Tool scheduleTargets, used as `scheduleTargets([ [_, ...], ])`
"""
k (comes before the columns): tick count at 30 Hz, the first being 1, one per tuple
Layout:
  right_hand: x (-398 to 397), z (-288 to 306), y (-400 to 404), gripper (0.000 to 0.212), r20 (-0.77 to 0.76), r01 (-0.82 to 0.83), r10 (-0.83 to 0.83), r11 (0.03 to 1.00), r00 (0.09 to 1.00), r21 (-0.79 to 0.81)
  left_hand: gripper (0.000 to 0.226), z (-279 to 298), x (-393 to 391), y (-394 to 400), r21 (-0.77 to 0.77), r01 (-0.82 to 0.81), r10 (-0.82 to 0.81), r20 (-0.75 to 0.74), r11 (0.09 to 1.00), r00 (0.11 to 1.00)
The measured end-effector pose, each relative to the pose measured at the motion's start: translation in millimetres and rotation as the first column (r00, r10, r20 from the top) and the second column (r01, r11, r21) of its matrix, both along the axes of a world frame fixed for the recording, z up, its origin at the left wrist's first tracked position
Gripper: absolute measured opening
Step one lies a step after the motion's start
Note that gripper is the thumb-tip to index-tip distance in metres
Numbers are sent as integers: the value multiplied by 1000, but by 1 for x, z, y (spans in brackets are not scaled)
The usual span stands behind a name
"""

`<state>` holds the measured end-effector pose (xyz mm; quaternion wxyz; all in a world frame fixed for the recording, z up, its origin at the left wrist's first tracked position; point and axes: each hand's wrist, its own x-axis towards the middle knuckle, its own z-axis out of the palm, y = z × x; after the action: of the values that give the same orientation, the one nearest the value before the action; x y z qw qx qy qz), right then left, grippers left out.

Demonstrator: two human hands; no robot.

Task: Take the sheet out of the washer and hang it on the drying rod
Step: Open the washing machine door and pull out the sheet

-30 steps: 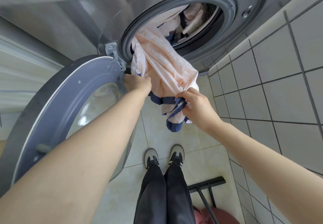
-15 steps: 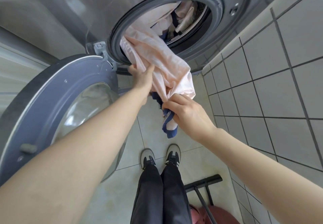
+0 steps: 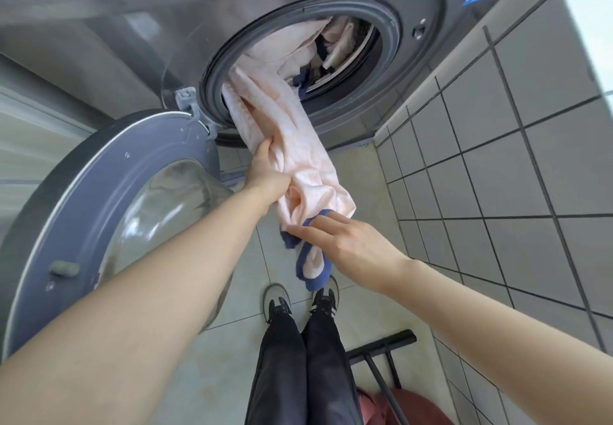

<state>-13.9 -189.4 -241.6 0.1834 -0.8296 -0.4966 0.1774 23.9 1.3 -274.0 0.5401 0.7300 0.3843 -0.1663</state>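
Closest to the camera you've got dark trousers [image 3: 298, 368] and a pair of grey-and-black sneakers [image 3: 300, 298] standing on the pale tiled floor [image 3: 361, 321]. Just off to the right of the legs there's a black metal frame [image 3: 381, 346] and something reddish [image 3: 408, 406] at the bottom edge, can't really tell what it is.

Both bare arms reach forward. The right hand [image 3: 348, 245] has its fingers stretched out fairly straight against the low end of the sheet [image 3: 288, 146], right where the navy trim hangs down in a loop. Whether the thumb is pinching from underneath, I honestly can't tell. The left hand [image 3: 267, 172] is a bit higher up and has a proper fistful of the peach fabric, fingers curled into the bunched folds.

The sheet itself is only partway out: a long twisted rope of it spills over the rubber door seal and hangs down toward the floor, while the rest is still piled inside the drum of the washer [image 3: 428, 69]. The washer door [image 3: 109, 212] is swung wide open on the left, glass bowl facing in. Grey tiled wall [image 3: 517, 146] runs along the right.
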Motion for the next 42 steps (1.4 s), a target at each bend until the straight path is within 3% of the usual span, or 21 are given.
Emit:
scheduleTargets([
  [1,-2,5,-2,77,-120,88,-86,996,989,14,80,1,-3,4,-8,-6,6,3,1000,1000],
  [3,-2,19,-2,68,-406,395,-335,916,850,73,81,2,-9,10,-53,-20,21,26,998,999],
  [5,13,22,1,55,-472,672,-555,732,685,114,84,8,-16,14,-99,-19,25,60,995,998],
  [7,40,8,6,44,-504,806,-697,592,511,-2,83,15,-25,14,-107,8,1,82,994,997],
  [10,78,-27,22,36,-582,772,-739,572,338,-277,81,26,-43,8,-120,35,-20,123,992,992],
  [12,89,-46,32,68,-664,699,-716,589,218,-405,81,28,-56,5,-144,50,-30,140,988,990],
  [14,94,-60,40,119,-732,694,-674,573,97,-435,79,28,-68,4,-162,63,-39,147,985,988],
  [15,92,-57,45,125,-767,674,-638,597,71,-435,77,27,-74,4,-161,75,-52,141,984,989],
  [18,81,-45,60,115,-818,626,-576,636,-4,-451,75,28,-87,3,-149,109,-88,142,983,986],
  [20,74,-41,68,103,-850,620,-526,663,-13,-419,73,28,-92,1,-78,157,-145,140,984,980],
  [23,62,-36,83,109,-867,674,-499,636,-13,-376,70,23,-102,-6,188,311,-338,134,932,931],
  [27,49,-22,99,87,-826,709,-560,609,66,-356,62,22,-111,-22,569,520,-616,-31,637,787],
  [29,48,-15,102,76,-762,690,-623,630,176,-356,60,20,-118,-26,709,501,-689,-29,496,724],
  [30,48,-14,103,71,-710,673,-659,644,247,-363,52,20,-121,-27,732,496,-723,-5,468,690],
  [33,50,-10,101,50,-544,654,-714,670,440,-350,22,21,-126,-23,436,609,-712,112,662,693],
  [36,53,-11,93,38,-547,697,-709,658,445,-286,19,22,-125,-20,231,459,-503,198,858,841],
  [39,55,-10,84,39,-580,740,-697,634,422,-224,25,20,-114,-12,162,141,-172,199,977,965],
  [42,54,-8,73,39,-610,750,-675,633,415,-192,10,15,-98,-3,275,-75,12,223,959,975],
])
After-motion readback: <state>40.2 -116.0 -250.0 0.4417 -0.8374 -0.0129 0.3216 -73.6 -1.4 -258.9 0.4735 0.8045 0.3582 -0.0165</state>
